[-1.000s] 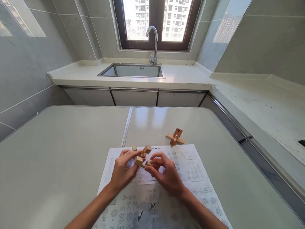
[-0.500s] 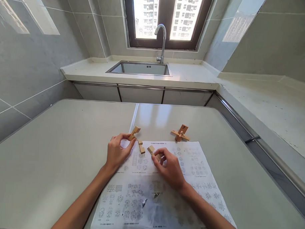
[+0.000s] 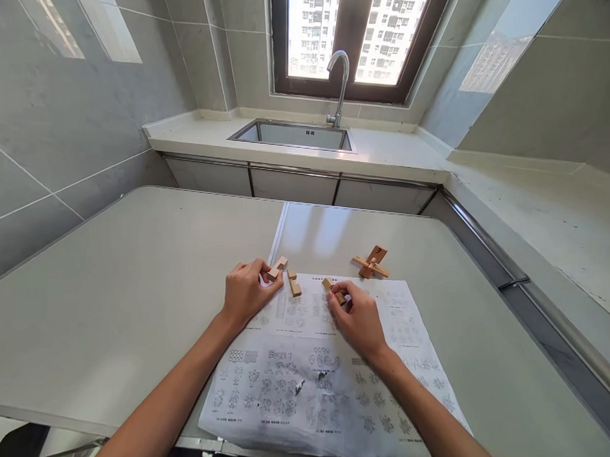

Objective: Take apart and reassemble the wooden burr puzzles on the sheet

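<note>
My left hand (image 3: 246, 294) pinches a notched wooden puzzle piece (image 3: 277, 267) low over the top left corner of a printed instruction sheet (image 3: 330, 369). My right hand (image 3: 358, 317) grips a second wooden piece (image 3: 331, 288), pressed down on the sheet's upper middle. Between the two hands a third loose wooden piece (image 3: 294, 283) lies flat on the sheet's top edge, touched by neither hand.
An assembled wooden cross puzzle (image 3: 372, 263) stands on the white table (image 3: 133, 276) just beyond the sheet's top right. Behind the table runs a counter with a steel sink (image 3: 297, 135) and tap (image 3: 340, 86) under a window. Another counter (image 3: 545, 217) runs along the right.
One second ago both hands held the pieces joined above the sheet. They have since pulled apart and dropped to the sheet, one piece left lying between them. The view has shifted down and left.
</note>
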Demonstrator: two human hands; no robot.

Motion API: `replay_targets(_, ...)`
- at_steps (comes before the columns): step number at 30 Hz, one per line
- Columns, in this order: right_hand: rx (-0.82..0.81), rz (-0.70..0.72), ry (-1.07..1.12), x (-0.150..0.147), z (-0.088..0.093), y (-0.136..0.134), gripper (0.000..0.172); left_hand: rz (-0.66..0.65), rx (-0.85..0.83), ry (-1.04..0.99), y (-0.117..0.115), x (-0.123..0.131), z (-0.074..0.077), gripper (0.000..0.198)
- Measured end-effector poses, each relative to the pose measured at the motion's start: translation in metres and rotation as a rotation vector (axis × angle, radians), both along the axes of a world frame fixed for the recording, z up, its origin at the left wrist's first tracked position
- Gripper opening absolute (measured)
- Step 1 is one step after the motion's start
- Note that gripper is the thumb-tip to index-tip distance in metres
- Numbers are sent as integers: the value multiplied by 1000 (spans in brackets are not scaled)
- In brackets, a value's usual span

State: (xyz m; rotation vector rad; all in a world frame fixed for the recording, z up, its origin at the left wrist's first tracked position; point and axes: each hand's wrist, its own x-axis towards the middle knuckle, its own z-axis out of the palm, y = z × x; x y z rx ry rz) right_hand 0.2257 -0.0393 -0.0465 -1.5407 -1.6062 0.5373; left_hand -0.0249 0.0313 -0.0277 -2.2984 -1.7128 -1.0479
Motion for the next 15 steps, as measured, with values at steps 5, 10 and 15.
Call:
replay_targets(5,38,-14,-73,1,-2,1,16,-60,-58,82,-3,2,-1,20)
replay_targets(10,60,-31,-108,3,-7,1,14,-142,-158,110,-3,3,-1,24)
replay_targets(15,63,-30,-134,2,-6,2,13,-238,-156,151,-4,3,2,23)
